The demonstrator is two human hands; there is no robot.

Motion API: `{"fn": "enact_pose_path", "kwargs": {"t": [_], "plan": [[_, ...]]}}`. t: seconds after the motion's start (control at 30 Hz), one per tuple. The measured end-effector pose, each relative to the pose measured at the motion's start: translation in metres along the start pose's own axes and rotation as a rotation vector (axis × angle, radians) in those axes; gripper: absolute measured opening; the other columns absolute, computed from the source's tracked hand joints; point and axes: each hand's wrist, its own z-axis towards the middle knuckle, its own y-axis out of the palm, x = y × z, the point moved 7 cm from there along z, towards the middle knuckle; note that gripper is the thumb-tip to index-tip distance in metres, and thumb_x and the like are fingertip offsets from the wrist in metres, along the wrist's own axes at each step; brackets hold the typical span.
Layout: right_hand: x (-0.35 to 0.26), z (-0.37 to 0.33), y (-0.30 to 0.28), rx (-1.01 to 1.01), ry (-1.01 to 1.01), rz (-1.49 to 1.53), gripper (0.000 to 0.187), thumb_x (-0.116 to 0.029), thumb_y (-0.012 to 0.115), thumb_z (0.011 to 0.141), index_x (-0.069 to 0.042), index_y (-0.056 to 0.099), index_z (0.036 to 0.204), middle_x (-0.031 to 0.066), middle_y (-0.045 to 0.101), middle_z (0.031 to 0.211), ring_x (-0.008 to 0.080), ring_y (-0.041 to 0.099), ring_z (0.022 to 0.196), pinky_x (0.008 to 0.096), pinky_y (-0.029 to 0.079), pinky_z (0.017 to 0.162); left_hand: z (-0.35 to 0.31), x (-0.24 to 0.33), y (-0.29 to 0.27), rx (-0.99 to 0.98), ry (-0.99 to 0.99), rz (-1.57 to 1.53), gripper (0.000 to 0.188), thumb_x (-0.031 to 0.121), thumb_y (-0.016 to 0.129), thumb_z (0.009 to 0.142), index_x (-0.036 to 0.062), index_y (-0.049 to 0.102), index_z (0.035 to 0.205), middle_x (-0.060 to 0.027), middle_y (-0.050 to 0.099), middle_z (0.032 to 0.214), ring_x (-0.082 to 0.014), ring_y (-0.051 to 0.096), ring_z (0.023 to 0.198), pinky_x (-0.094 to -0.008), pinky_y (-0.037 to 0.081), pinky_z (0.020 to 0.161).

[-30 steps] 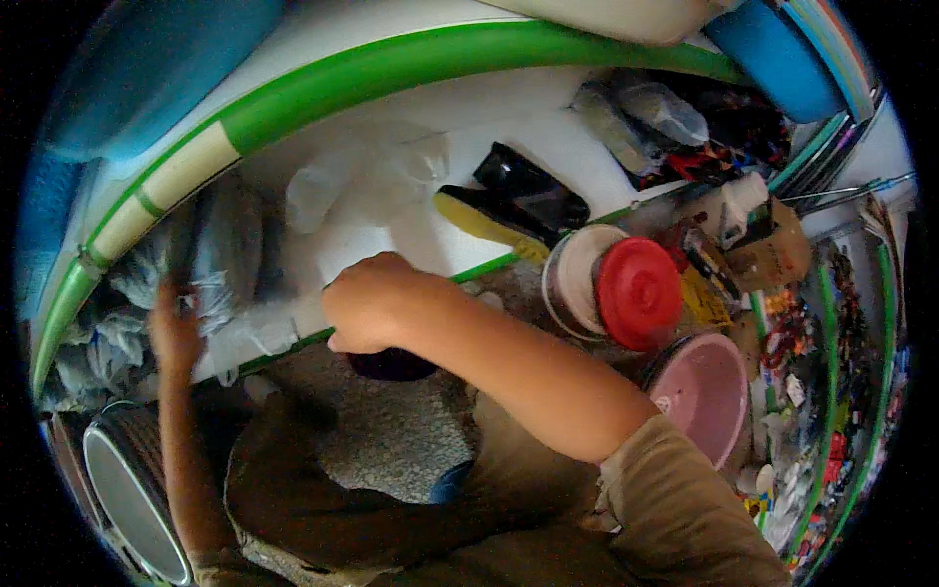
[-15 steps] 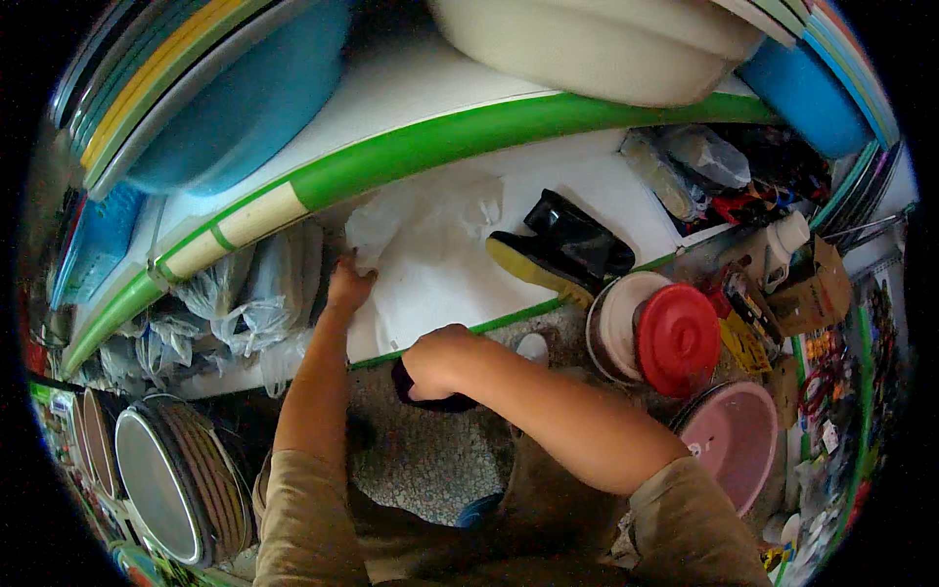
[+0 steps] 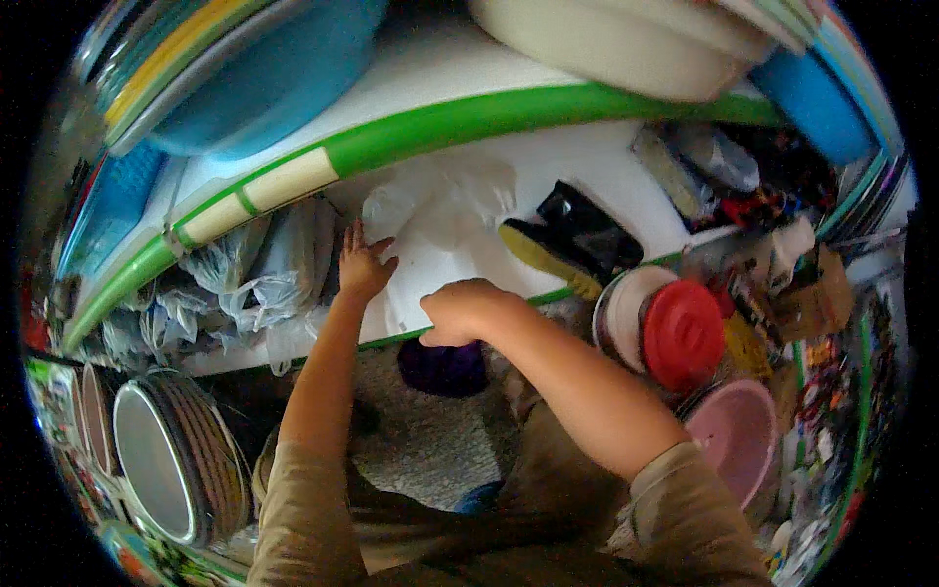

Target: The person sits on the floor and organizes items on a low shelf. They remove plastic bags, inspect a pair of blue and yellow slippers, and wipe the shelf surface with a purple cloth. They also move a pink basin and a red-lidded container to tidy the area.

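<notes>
A white plastic-wrapped bundle (image 3: pixel 445 230) lies on a white shelf with a green front edge (image 3: pixel 411 338). My left hand (image 3: pixel 362 266) rests flat against the bundle's left side, fingers spread. My right hand (image 3: pixel 465 311) is curled over the bundle's lower edge at the shelf lip, gripping it. A dark purple object (image 3: pixel 442 367) sits just below my right hand, under the shelf.
Clear plastic bags (image 3: pixel 249 279) crowd the shelf to the left. A yellow and black brush (image 3: pixel 562 240) lies to the right. A red lid (image 3: pixel 682 335), a pink basin (image 3: pixel 736 442), stacked round trays (image 3: pixel 166 465), and blue (image 3: pixel 274 78) and cream (image 3: pixel 626 44) tubs above.
The view has tilted upward, showing more of the upper shelf. My left hand moved right from the plastic bags onto the white bundle. My right hand stays at the bundle's lower edge.
</notes>
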Motion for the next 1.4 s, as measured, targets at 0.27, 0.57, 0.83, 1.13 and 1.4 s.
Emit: {"fn": "enact_pose_path", "kwargs": {"t": [0.27,0.57,0.83,1.13,1.4], "plan": [[0.009,-0.005,-0.009,0.014,-0.004,-0.056,0.049,-0.043,0.059,0.084,-0.001,0.058,0.11,0.0206,0.064,0.102,0.0369,0.061,0.098,0.0471,0.048,0.083,0.015,0.019,0.025,0.092,-0.155,-0.552,0.061,0.017,0.063,0.083,0.0005,0.039,0.137,-0.0191,0.033,0.146,-0.03,0.05,0.121,-0.0395,0.044,0.096],[0.004,-0.013,-0.029,0.181,-0.01,-0.047,0.048,-0.045,0.06,0.083,-0.006,0.062,0.11,0.0178,0.066,0.099,0.0348,0.063,0.093,0.0457,0.05,0.08,-0.004,-0.034,-0.107,0.121,-0.285,-1.538,0.039,0.009,0.063,0.082,-0.0015,0.054,0.119,-0.0082,0.062,0.107,-0.0154,0.058,0.09,-0.0296,0.048,0.077],[0.108,-0.032,-0.078,0.91,0.456,0.385,0.035,-0.035,0.058,0.082,-0.006,0.065,0.1,0.0177,0.067,0.095,0.0358,0.064,0.09,0.0443,0.05,0.078,0.025,-0.09,-0.131,0.344,-0.173,-0.814,0.018,0.015,0.058,0.086,0.0049,0.062,0.1,-0.0088,0.063,0.093,-0.0245,0.058,0.085,-0.0369,0.046,0.074],[0.121,-0.059,-0.099,1.178,0.393,0.486,0.034,-0.03,0.058,0.081,-0.004,0.065,0.101,0.0211,0.066,0.099,0.0386,0.062,0.092,0.0427,0.049,0.081,0.069,0.02,-0.1,0.308,0.063,-0.174,0.041,0.032,0.065,0.081,0.0088,0.058,0.114,-0.0185,0.06,0.111,-0.0365,0.056,0.104,-0.0465,0.045,0.088],[0.213,-0.055,-0.081,0.806,0.374,0.896,0.032,-0.03,0.063,0.083,-0.003,0.061,0.102,0.0082,0.064,0.091,0.018,0.061,0.079,0.0288,0.047,0.07,-0.066,0.134,-0.005,-0.133,0.418,-0.107,0.087,0.05,0.066,0.077,0.0133,0.027,0.146,-0.0178,0.019,0.152,-0.0353,0.019,0.14,-0.0514,0.016,0.113]]}}
